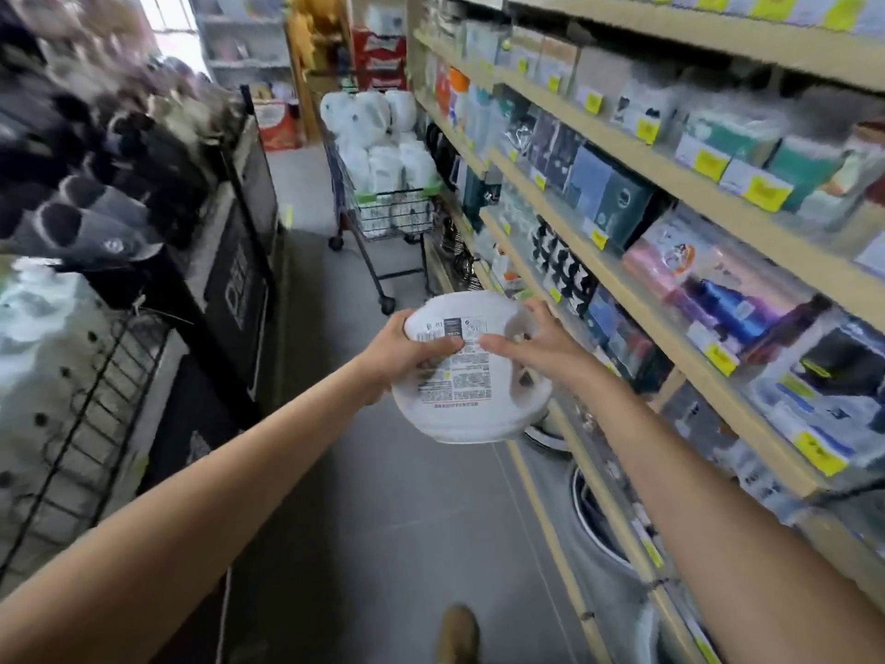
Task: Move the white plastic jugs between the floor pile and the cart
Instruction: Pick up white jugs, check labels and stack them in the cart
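I hold a white plastic jug (459, 376) with a printed label at chest height in the middle of the aisle, lying on its side. My left hand (402, 349) grips its left side, thumb over the label. My right hand (536, 345) grips the right side by the handle opening. Farther down the aisle stands a wire cart (383, 208) piled with several white jugs (383, 136). No floor pile is in view.
Wooden shelves (670, 261) of boxed goods run along the right. A black rack (225, 261) with slippers and a wire grid stands on the left. Grey floor lies between me and the cart. My shoe (457, 632) shows at the bottom.
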